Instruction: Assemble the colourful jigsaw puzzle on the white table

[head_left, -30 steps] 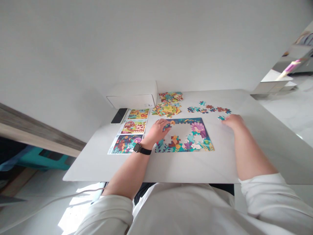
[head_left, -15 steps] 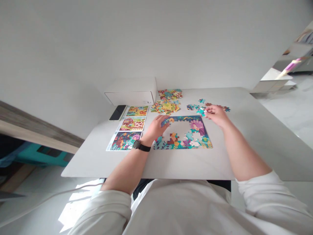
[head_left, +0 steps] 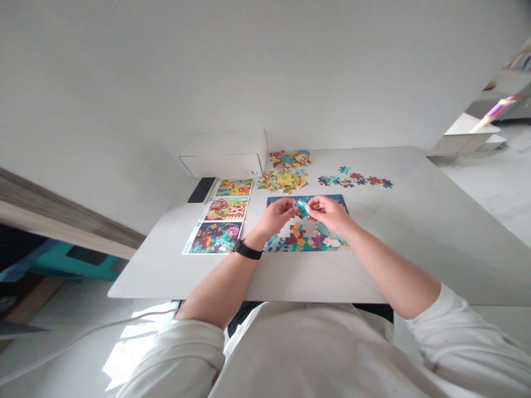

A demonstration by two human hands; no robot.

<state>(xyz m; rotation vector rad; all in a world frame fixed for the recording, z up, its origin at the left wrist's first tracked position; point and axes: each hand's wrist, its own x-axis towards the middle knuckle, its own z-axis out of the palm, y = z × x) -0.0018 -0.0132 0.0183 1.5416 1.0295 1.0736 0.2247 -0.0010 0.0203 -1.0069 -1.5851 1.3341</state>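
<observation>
A half-built colourful jigsaw puzzle (head_left: 306, 239) lies flat in the middle of the white table (head_left: 290, 276). Above its middle, my left hand (head_left: 277, 214) and my right hand (head_left: 327, 210) meet, and both pinch a small teal puzzle piece (head_left: 302, 207) between their fingertips. A black watch sits on my left wrist. The hands hide the puzzle's upper part.
Loose pieces lie in a row (head_left: 354, 180) at the back right and in a heap (head_left: 284, 172) behind the puzzle. Three picture cards (head_left: 224, 213) lie to the left, with a black phone (head_left: 202, 189) and a white box (head_left: 226, 155) behind them.
My right hand picked a teal piece from the row at the back right and carried it left over the puzzle. My left hand lifted off the puzzle's edge to meet it.
</observation>
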